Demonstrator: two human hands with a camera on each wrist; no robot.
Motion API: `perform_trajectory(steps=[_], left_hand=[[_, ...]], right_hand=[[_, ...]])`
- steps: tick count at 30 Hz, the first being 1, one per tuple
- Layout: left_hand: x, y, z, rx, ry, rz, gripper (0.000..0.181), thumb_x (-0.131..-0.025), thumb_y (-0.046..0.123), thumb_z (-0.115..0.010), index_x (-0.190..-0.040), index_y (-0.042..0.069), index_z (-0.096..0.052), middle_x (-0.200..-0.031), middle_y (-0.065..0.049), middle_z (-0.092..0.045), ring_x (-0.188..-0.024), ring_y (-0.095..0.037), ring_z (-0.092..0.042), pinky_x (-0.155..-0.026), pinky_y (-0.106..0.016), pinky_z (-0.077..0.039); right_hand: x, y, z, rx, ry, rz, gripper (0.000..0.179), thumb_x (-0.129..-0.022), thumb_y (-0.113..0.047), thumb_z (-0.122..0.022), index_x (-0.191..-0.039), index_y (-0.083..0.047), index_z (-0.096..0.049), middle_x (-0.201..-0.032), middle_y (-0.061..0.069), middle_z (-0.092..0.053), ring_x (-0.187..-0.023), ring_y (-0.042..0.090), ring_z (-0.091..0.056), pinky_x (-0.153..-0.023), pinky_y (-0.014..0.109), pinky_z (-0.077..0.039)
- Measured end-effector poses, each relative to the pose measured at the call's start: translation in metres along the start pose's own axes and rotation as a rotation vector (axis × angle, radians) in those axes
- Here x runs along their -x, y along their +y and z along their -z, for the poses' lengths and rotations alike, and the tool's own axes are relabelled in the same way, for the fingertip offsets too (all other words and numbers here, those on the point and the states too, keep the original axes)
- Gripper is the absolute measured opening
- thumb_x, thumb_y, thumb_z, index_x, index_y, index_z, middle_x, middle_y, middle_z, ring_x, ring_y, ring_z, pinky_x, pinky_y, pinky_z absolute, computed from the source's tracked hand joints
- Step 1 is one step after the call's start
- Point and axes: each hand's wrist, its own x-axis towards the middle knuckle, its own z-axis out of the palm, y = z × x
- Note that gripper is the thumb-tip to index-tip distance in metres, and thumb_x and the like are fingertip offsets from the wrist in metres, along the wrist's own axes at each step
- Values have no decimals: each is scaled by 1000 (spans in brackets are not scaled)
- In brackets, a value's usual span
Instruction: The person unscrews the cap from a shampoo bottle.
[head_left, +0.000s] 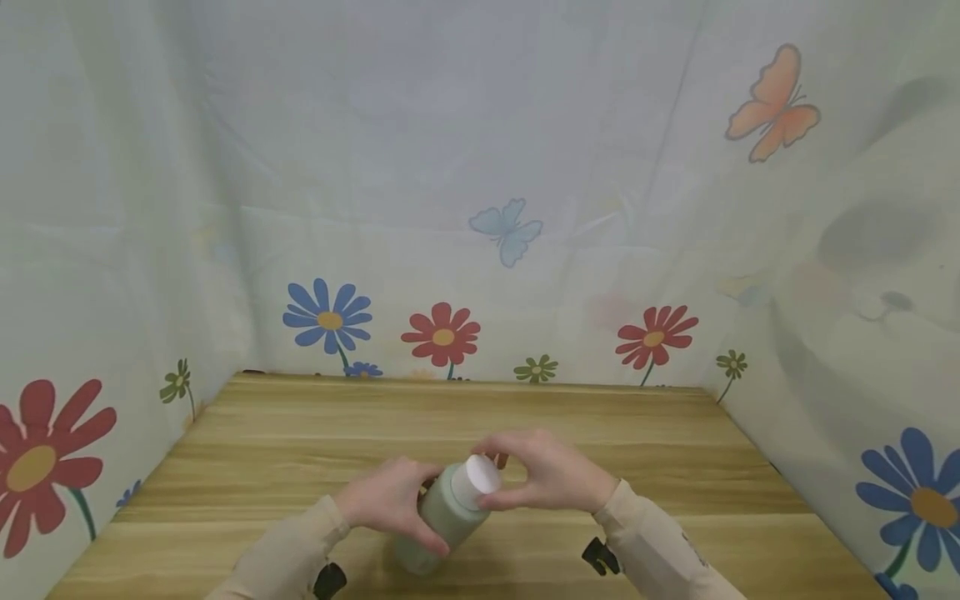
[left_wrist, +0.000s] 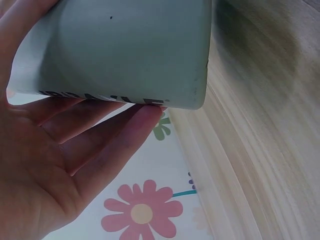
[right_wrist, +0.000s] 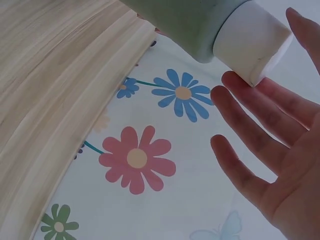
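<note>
A pale green bottle [head_left: 448, 518] with a white cap [head_left: 477, 477] leans to the right over the wooden table. My left hand [head_left: 392, 502] grips its body, thumb across the near side and fingers round the far side. Dark lettering on the bottle [left_wrist: 130, 50] runs partly out of sight beside the fingertips in the left wrist view. At the cap is my right hand [head_left: 543, 473], thumb at one side and fingers at the other. In the right wrist view its fingers [right_wrist: 262, 112] are nearly straight, two tips right at the cap's rim, and the thumb stands slightly off.
The wooden table [head_left: 300, 425] reaches back to a pale cloth [head_left: 420, 150] printed with flowers and butterflies. Similar cloth hangs along the left and right sides. Dark clips or mounts [head_left: 602, 557] show at both wrists, below light sleeves [head_left: 660, 533].
</note>
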Motion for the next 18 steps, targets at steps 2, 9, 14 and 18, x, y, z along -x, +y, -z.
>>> perform_trajectory(steps=[2, 9, 14, 18], left_hand=[[0, 0, 0, -6, -1, 0, 61, -64, 45, -86, -112, 16, -62, -102, 9, -69, -87, -2, -64, -74, -20, -52], [-1, 0, 1, -16, 4, -4, 59, -63, 45, -86, -110, 17, -63, -99, 9, -68, -86, -2, -63, -74, -20, -52], [-1, -1, 1, -18, -3, -2, 61, -64, 45, -86, -112, 17, -62, -101, 10, -68, -87, -1, -62, -75, -21, -52], [0, 0, 2, -23, -6, 1, 63, -63, 46, -87, -113, 17, -62, -102, 9, -69, -89, -3, -63, -76, -21, -52]], right_hand=[[-1, -1, 0, 6, -5, -9, 42, -83, -42, -75, -116, -20, -62, -105, -10, -69, -87, 0, -60, -79, 17, -51], [-2, -3, 3, 51, -22, -13, 40, -83, -37, -75, -116, -18, -63, -103, -8, -70, -86, 0, -61, -78, 17, -52], [-1, -1, 3, 112, -25, 53, 44, -84, -35, -74, -122, -17, -61, -111, -6, -69, -94, 4, -63, -84, 23, -53], [0, 2, 3, 163, -46, 92, 48, -84, -35, -74, -126, -18, -59, -119, -7, -66, -103, 8, -63, -91, 32, -52]])
